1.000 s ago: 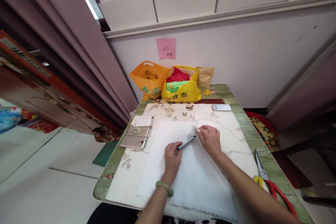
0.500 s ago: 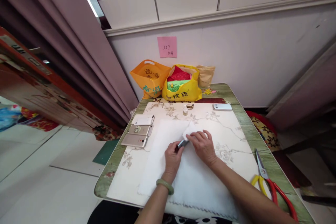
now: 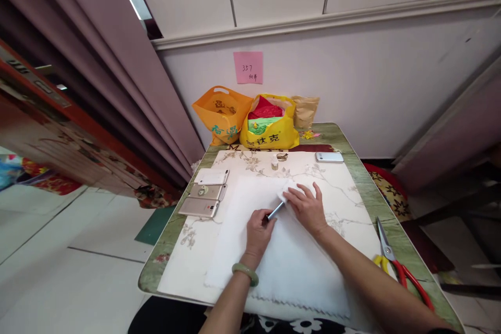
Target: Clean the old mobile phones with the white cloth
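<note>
Head view: left hand [image 3: 258, 235] clamps the bar [image 3: 276, 211], now barer; right hand [image 3: 309, 211], half spread, pinches the wad [image 3: 288, 187], contact seemingly narrowed to the bar's tip.

Between the 3 phones [image 3: 203, 191] and the left hand [image 3: 257, 232], a lane is offered over the white cloth [image 3: 230, 240]. Ahead of the pen [image 3: 276, 211], a bottle [image 3: 274, 163] is met; beyond, the table [image 3: 368, 193]'s far edge is mostly blocked by an orange bag [image 3: 223, 109], a yellow bag [image 3: 270, 139] and a brown pouch [image 3: 306, 111]. From the left, the scissors [image 3: 387, 250] are barred by the right forearm [image 3: 356, 266].
</note>
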Tool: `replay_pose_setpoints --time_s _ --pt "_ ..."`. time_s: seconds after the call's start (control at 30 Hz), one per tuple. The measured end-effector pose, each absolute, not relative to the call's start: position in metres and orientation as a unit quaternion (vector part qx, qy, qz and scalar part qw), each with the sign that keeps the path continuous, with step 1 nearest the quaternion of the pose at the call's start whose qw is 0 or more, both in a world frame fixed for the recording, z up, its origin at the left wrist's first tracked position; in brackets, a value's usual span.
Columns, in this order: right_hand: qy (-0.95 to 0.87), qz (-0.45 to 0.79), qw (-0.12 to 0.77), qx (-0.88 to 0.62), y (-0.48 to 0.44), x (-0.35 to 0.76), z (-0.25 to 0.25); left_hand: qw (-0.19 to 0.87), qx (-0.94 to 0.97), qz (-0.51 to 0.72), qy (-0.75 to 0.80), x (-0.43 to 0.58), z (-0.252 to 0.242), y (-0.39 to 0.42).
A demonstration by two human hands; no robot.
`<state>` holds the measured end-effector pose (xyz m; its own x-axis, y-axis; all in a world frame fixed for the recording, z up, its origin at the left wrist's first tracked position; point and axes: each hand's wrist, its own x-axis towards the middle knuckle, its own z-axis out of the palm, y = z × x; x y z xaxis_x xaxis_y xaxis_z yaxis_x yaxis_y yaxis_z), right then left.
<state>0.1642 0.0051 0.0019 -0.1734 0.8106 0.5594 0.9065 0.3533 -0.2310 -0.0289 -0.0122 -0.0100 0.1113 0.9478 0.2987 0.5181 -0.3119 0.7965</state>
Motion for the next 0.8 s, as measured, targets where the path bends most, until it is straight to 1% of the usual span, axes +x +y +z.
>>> replay_pose_setpoints --time_s 0.2,0.37,0.47,0.57,0.67,0.8 --pt "-0.718 0.016 0.313 -0.622 0.010 0.197 -0.011 0.236 0.748 0.376 0.493 -0.027 -0.005 -0.012" --pt "-0.646 0.086 0.368 -0.663 0.013 0.213 -0.023 0.147 0.783 0.301 0.524 -0.020 0.001 -0.017" --pt "-0.627 0.095 0.396 -0.664 0.018 0.216 -0.022 0.093 0.785 0.261 0.554 -0.016 0.007 -0.022" --pt "-0.608 0.085 0.411 -0.674 0.020 0.214 -0.018 0.073 0.795 0.243 0.550 -0.015 0.011 -0.024" --pt "-0.609 0.081 0.415 -0.671 0.018 0.207 -0.012 0.089 0.785 0.269 0.551 -0.017 0.009 -0.022" --pt "-0.644 0.104 0.424 -0.628 0.014 0.192 -0.002 0.143 0.705 0.369 0.589 -0.023 -0.002 -0.016"
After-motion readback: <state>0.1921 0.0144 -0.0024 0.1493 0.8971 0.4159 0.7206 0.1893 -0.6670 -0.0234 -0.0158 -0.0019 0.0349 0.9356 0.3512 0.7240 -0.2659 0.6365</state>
